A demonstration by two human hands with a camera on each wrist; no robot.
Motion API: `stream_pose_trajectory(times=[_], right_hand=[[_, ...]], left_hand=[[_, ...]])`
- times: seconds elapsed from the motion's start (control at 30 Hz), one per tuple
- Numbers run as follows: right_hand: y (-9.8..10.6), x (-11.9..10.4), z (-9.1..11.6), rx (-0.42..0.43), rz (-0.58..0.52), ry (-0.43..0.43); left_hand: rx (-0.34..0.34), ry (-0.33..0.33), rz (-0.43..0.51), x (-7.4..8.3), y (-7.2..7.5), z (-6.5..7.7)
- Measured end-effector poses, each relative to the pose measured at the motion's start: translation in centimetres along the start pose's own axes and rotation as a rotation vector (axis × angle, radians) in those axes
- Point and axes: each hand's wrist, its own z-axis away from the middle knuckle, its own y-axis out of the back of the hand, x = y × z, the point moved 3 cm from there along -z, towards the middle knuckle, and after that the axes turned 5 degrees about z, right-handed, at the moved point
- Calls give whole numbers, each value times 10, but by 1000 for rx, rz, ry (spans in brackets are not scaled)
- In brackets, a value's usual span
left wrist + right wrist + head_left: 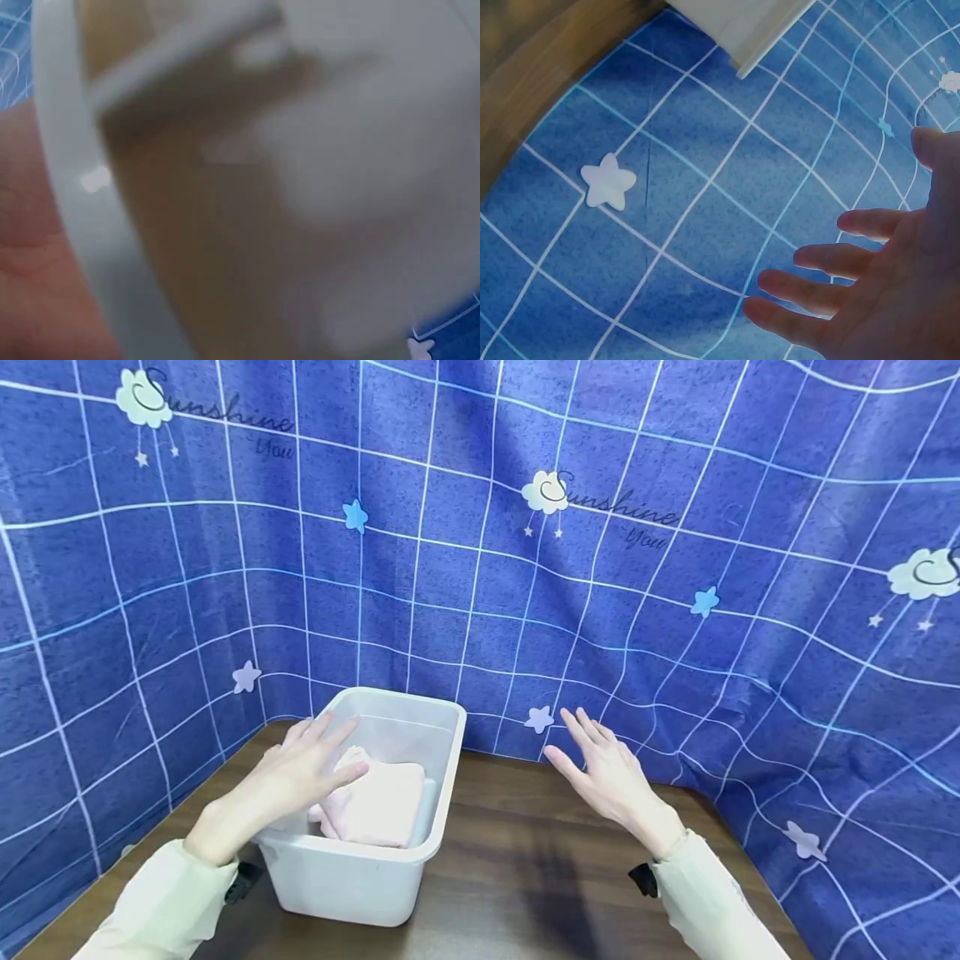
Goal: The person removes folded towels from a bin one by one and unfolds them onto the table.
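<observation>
On the left of the head view stands a white plastic bin (341, 881) with folded pale pink cloth (386, 802) inside. My left hand (300, 768) is spread over the bin's left side, covering part of the rim and cloth; whether it touches the rim I cannot tell. In the left wrist view, the palm (37, 292) shows beyond the bin's pale rim (75, 180), and the bin's inside is blurred. Off to the right of the bin, my right hand (607, 772) hovers with its fingers extended, holding nothing. Those spread fingers (817, 259) also appear in the right wrist view.
Both the hands and the bin are over a dark brown wooden table (495, 868). A blue curtain (480, 568) with white grid lines, clouds and stars hangs behind it and along both sides. A bin corner (742, 30) shows in the right wrist view.
</observation>
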Motion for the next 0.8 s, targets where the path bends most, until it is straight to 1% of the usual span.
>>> stream_pose_trajectory(times=[0.17,0.33,0.4,0.5,0.67,0.8], right_hand=[[-2,-8,-1,-8,-11,20],[-2,-16,-4,-5,-14,46],[-1,-20,-5,-6,-21,55],[-1,-25,-7,-8,-32,69],[-3,-34,-10,-23,-39,92],[-6,-40,-11,-37,-41,100]], left_hand=[[14,34,13,-16,9,2],[41,17,60,-38,14,0],[45,6,93,-48,14,-2],[32,1,135,-60,13,-4],[-3,52,179,-77,9,-4],[-2,87,236,-84,4,-4]])
